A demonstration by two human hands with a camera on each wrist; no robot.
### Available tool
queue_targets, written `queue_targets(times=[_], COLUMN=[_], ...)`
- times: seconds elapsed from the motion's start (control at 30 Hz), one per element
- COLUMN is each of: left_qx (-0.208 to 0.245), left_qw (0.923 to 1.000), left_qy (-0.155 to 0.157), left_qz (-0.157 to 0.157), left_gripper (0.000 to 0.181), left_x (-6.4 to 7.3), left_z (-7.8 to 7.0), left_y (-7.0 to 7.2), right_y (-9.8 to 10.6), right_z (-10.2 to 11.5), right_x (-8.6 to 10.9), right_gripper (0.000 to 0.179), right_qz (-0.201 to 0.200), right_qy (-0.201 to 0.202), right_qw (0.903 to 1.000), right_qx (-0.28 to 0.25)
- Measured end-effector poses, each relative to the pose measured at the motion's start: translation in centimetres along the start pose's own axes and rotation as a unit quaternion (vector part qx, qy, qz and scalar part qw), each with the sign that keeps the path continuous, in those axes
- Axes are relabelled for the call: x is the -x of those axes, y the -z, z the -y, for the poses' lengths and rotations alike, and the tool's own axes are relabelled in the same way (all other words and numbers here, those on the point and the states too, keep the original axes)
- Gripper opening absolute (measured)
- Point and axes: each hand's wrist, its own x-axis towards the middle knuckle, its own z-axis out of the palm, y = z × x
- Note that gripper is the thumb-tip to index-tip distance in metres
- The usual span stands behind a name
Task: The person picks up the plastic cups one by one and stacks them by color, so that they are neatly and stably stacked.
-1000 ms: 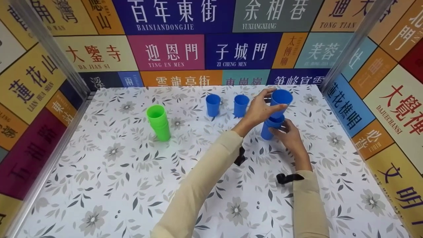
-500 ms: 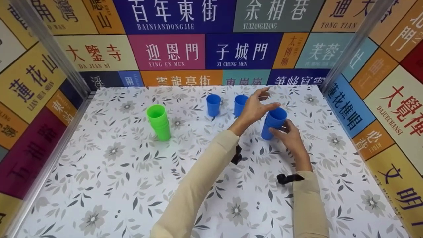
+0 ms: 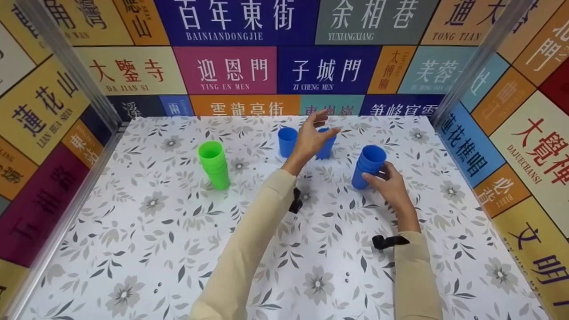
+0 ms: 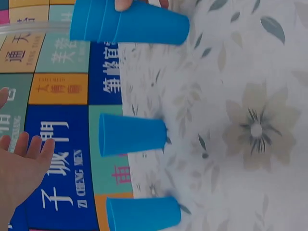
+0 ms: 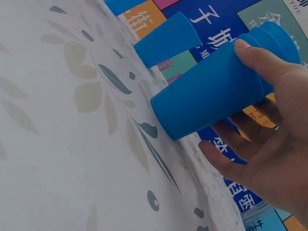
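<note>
My right hand (image 3: pixel 393 189) holds a stack of nested blue cups (image 3: pixel 366 166) standing upright at the right of the table. In the right wrist view the thumb lies on the near side of the blue stack (image 5: pixel 207 91), just below the upper rims, with the fingers behind it. My left hand (image 3: pixel 311 138) holds nothing, its thumb and fingers spread apart. In the head view it overlaps a single blue cup (image 3: pixel 328 147), partly hiding it. Left of that stands another single blue cup (image 3: pixel 287 144). The left wrist view shows both single cups upright and apart from the left hand (image 4: pixel 24 168).
A stack of bright green cups (image 3: pixel 215 166) stands upright on the left part of the table. The table (image 3: pixel 178 249) has a white floral covering. Panels with printed characters (image 3: pixel 224 69) enclose its back and sides.
My left hand lowered a blue cup into the blue stack, let go, then moved left to the single cup. My right hand stayed at the stack.
</note>
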Motion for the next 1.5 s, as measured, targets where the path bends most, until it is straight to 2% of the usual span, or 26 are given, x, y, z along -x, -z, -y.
queue_targets(times=[0.23,0.4,0.63,0.9,1.07,1.23,1.5], left_qx=[-0.007,-0.018,-0.010,-0.006,0.004,-0.004,-0.010], left_qw=[0.9990,0.9976,0.9944,0.9903,0.9884,0.9893,0.9863], left_qy=[-0.008,-0.008,0.014,0.057,0.086,0.100,0.132], left_qz=[-0.044,-0.066,-0.105,-0.127,-0.125,-0.106,-0.099], left_gripper=[0.062,0.062,0.064,0.070,0.078,0.081,0.083], left_x=[-1.2,-1.8,-2.3,-2.3,-1.9,-1.5,-1.3], left_z=[1.1,2.2,4.1,6.7,8.0,8.7,9.3], left_y=[3.0,4.9,6.6,7.3,7.4,7.2,6.8], right_y=[0.2,0.3,0.4,0.3,0.3,0.3,0.3], right_z=[0.2,1.3,-0.1,0.1,0.1,0.2,0.1], right_x=[0.3,0.8,0.2,0.3,0.3,0.2,0.3], right_gripper=[0.092,0.088,0.089,0.088,0.088,0.086,0.086], right_qz=[0.005,0.013,0.012,0.009,0.010,0.008,0.009], right_qy=[-0.001,-0.015,-0.009,0.005,0.004,0.006,0.003], right_qw=[1.0000,0.9998,0.9997,0.9997,0.9998,0.9998,0.9996], right_qx=[-0.004,-0.007,-0.017,-0.020,-0.016,-0.017,-0.027])
